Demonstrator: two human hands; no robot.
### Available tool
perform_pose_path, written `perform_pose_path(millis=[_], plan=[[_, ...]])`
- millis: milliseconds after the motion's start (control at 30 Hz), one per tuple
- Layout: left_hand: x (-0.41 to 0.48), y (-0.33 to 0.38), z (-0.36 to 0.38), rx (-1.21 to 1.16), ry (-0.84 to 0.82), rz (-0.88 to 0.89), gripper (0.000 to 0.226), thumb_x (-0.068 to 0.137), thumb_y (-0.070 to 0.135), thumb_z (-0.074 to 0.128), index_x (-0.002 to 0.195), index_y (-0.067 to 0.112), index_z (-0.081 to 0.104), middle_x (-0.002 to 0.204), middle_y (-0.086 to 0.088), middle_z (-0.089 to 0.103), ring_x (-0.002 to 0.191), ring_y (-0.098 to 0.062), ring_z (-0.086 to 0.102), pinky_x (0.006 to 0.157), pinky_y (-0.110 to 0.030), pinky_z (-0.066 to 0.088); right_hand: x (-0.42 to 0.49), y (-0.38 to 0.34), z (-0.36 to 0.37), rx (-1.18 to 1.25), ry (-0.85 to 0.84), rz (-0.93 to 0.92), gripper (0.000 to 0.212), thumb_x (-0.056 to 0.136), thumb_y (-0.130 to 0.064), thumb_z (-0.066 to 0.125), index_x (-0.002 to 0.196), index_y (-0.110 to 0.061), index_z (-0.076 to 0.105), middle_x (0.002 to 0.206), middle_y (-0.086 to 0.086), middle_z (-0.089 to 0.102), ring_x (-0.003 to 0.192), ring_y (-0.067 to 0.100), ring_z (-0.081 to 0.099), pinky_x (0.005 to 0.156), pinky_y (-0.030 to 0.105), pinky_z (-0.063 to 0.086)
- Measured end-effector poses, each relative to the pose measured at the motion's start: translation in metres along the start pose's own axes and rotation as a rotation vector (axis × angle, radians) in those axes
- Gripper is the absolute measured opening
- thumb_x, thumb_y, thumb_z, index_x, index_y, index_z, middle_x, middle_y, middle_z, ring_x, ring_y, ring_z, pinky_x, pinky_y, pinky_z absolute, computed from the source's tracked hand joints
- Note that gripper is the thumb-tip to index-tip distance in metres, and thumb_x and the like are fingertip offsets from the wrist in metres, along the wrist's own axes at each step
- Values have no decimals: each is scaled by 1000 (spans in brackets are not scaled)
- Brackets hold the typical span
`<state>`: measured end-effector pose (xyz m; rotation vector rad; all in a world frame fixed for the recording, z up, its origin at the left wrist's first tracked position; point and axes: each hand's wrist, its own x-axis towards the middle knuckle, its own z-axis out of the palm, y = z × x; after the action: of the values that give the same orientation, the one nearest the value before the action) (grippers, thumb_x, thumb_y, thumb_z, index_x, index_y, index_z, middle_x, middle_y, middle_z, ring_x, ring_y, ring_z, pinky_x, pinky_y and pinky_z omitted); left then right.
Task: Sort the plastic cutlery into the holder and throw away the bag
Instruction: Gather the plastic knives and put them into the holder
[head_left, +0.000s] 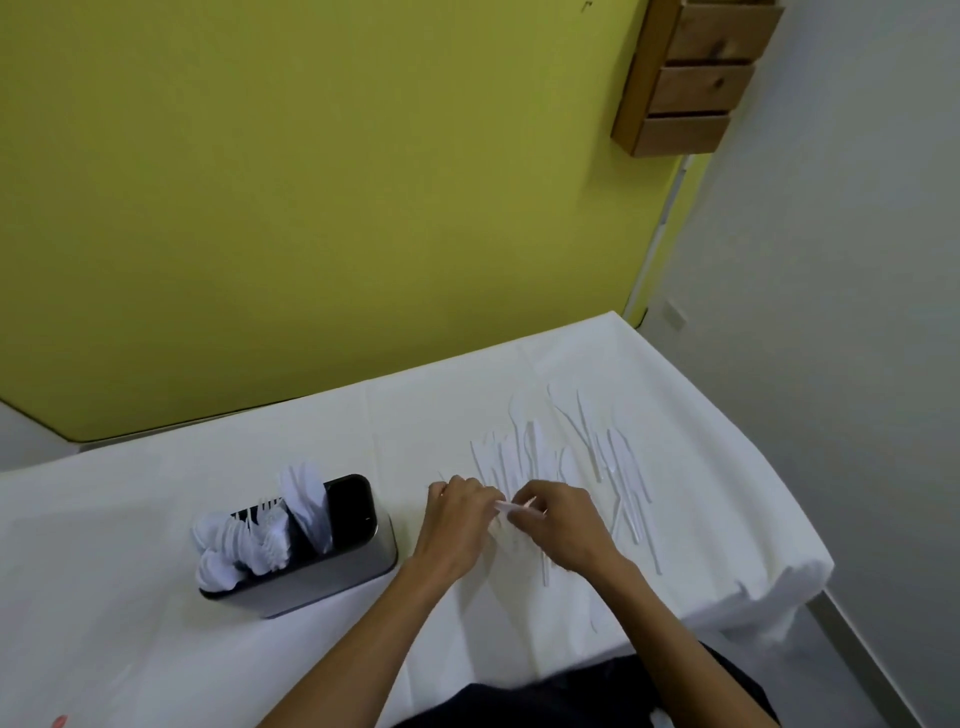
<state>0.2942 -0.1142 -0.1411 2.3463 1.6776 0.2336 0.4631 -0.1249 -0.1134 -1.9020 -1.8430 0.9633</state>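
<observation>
White plastic knives (571, 457) lie scattered on the worktop (156, 597). Beside the holder (322, 577), the left hand (457, 519) and right hand (561, 525) pinch one cutlery piece (506, 506) between curled fingers (480, 493).

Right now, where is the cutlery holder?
In the head view, the cutlery holder stands on the white tablecloth, just left of the left hand, with the loose cutlery spread beyond the right hand.

Left hand (457, 512) half hides a blurred cutlery piece (503, 506)
</observation>
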Motion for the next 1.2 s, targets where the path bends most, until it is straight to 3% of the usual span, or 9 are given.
perform_pose_path(millis=[133, 300, 500, 600, 667, 767, 900, 1067, 1200], plan=[[1, -16, -2, -178, -37, -307, 21, 103, 20, 38, 104, 18, 59, 102, 1, 72, 97, -28, 66, 87, -35, 46, 12, -7, -5, 26, 16, 31, 31, 82, -42, 76, 106, -26, 65, 88, -9, 70, 78, 7, 65, 70, 21, 52], [-3, -9, -13, -796, 33, -661, 25, 104, 14, 33, 121, 29, 42, 99, 0, 71, 71, -14, 72, 70, -23, 53, 14, -22, 39, -411, -184, -46, 38, 89, -42, 66, 117, -17, 59, 109, 1, 67, 89, 17, 63, 77, 28, 50], [-9, -15, -1, -1042, 61, -930, 20, 97, 10, 39, 109, 14, 54, 101, -8, 64, 72, -18, 61, 65, -28, 50, 14, -22, 38, -545, -252, -90, 17, 97, -24, 51, 90, -11, 60, 79, 2, 54, 69, 20, 54, 65, 27, 41], [-8, -11, 6, -984, -9, -929, 27, 98, 37, 48, 100, 12, 57, 96, -2, 64, 75, -17, 57, 66, -29, 46, 15, -20, 33, -356, -329, -57, 26, 89, -21, 53, 65, -14, 45, 59, 1, 47, 56, 18, 46, 52, 26, 36], [-1, -9, 10, -978, -68, -884, 38, 95, 51, 52, 96, 14, 58, 91, -1, 64, 77, -17, 58, 67, -30, 46, 19, -19, 29, -208, -367, -77, 27, 88, -22, 53, 65, -10, 51, 58, 5, 51, 54, 19, 48, 52, 28, 37], [10, -6, 10, -989, -98, -833, 34, 95, 41, 53, 101, 8, 60, 90, -3, 64, 77, -16, 57, 69, -30, 45, 26, -12, 23, -150, -323, -91, 31, 92, -29, 53, 82, -3, 65, 69, 7, 64, 62, 22, 59, 58, 32, 46], [22, -14, 7, -1044, -52, -879, 19, 95, 25, 48, 100, 9, 56, 89, -4, 66, 74, -16, 59, 70, -29, 47, 40, -4, 14, -475, -95, -77, 35, 94, -46, 57, 102, -12, 56, 93, 2, 63, 72, 18, 53, 66, 29, 45], [26, -8, 8, -1194, -75, -898, 5, 92, 14, 45, 91, 12, 50, 74, -6, 59, 55, -17, 50, 51, -28, 44, 42, -16, 20, -557, -183, -33, 25, 87, -13, 53, 65, -15, 40, 61, -2, 43, 60, 19, 50, 55, 27, 37], [19, -7, 10, -1116, -87, -864, 22, 97, 31, 51, 99, 11, 58, 77, -1, 57, 55, -15, 46, 52, -27, 39, 46, -13, 18, -373, -217, 37, 26, 83, -25, 58, 64, -16, 42, 58, -3, 45, 51, 14, 43, 55, 29, 43]])
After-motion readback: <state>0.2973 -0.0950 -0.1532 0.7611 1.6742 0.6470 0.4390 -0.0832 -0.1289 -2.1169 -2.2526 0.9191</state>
